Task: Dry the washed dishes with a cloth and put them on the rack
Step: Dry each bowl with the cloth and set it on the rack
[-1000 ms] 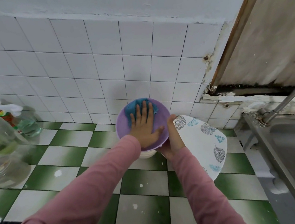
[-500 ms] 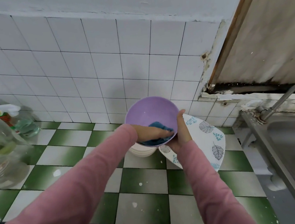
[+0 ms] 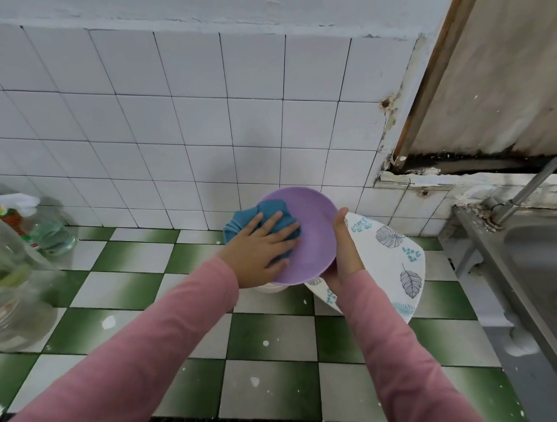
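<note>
Above a green-and-white checked tiled desk, just beside a white leaf-patterned plate, a round purple plastic bowl is held tilted. The right hand clamps its rim. The left hand, fingers straight and apart, presses a blue cloth against it. Hard rubbing could probably knock the bowl loose onto the plate.

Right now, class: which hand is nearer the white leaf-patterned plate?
Right. The right hand, gripping the round purple bowl's rim, overlaps the white leaf-patterned plate in view; the left hand presses the blue cloth on the bowl's far side.
</note>
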### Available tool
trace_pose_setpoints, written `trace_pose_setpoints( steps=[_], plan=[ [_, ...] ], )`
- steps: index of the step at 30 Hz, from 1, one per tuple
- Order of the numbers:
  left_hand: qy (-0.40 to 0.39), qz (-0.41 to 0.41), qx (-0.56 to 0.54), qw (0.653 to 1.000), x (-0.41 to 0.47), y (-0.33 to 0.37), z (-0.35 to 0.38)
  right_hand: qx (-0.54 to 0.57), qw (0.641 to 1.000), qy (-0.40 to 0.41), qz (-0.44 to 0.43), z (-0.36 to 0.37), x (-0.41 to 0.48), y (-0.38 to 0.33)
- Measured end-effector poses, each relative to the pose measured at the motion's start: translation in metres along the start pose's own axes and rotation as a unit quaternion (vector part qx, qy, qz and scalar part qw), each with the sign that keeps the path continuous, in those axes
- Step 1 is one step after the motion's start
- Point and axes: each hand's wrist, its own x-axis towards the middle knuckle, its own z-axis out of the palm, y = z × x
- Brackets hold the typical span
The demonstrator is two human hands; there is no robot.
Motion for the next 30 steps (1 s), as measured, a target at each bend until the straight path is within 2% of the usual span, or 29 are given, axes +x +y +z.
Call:
trace_pose_setpoints(
  steps=[3, 6, 10, 13, 15, 19, 23, 25, 26, 27, 29, 30],
  plan=[
    [0.086, -0.065, 0.01, 0.994, -0.002, 0.0, 0.003, 0.015, 1.0, -0.004, 0.01, -0.004, 0.0, 0.003],
    [0.026, -0.115, -0.001, 0.993, -0.005, 0.0, 0.006, 0.016, 1.0, 0.004, -0.004, -0.003, 0.0, 0.003],
    [-0.067, -0.08, -0.037, 0.994, -0.009, 0.003, -0.003, 0.002, 0.999, 0.031, -0.044, -0.001, 0.003, 0.002],
    [-0.104, -0.046, -0.13, 0.985, -0.011, 0.014, -0.017, -0.002, 0.996, 0.05, -0.072, 0.001, 0.009, 0.001],
    [-0.099, -0.033, -0.221, 0.97, -0.009, 0.021, -0.022, 0.012, 0.995, 0.057, -0.085, 0.004, 0.011, 0.0],
    [-0.117, -0.055, -0.337, 0.932, -0.005, 0.033, -0.027, 0.016, 0.993, 0.056, -0.099, 0.008, 0.015, 0.001],
    [-0.098, -0.081, -0.416, 0.9, -0.001, 0.032, -0.036, 0.028, 0.996, 0.04, -0.068, 0.009, 0.017, 0.004],
    [-0.074, -0.099, -0.484, 0.866, -0.002, 0.026, -0.039, 0.035, 0.998, 0.021, -0.041, 0.009, 0.018, 0.005],
    [-0.054, -0.115, -0.536, 0.835, -0.004, 0.023, -0.041, 0.038, 0.999, 0.012, -0.029, 0.01, 0.017, 0.006],
    [-0.03, -0.137, -0.604, 0.784, -0.005, 0.019, -0.044, 0.041, 0.999, 0.001, -0.02, 0.01, 0.016, 0.007],
    [0.035, -0.19, -0.733, 0.653, -0.005, 0.017, -0.049, 0.039, 0.999, -0.026, -0.026, 0.009, 0.018, 0.008],
    [0.093, -0.214, -0.76, 0.607, -0.002, 0.018, -0.05, 0.038, 0.998, -0.034, -0.033, 0.009, 0.018, 0.008]
  ],
)
